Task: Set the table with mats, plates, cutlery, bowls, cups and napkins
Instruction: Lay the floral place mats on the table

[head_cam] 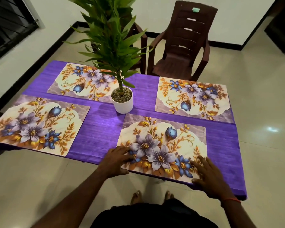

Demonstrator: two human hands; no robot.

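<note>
Several floral place mats lie on a table covered with a purple cloth (102, 129). The near right mat (163, 145) lies at the front edge. My left hand (117, 160) rests flat on its near left corner, fingers spread. My right hand (211, 176) presses flat on its near right corner. Another mat (34, 124) lies at the near left, one (82, 79) at the far left and one (192, 97) at the far right. No plates, cutlery, bowls, cups or napkins are in view.
A white pot with a tall green plant (122, 99) stands in the table's middle. A brown plastic chair (183, 43) stands behind the far right side, another is half hidden by the leaves. Tiled floor surrounds the table; my bare feet show below.
</note>
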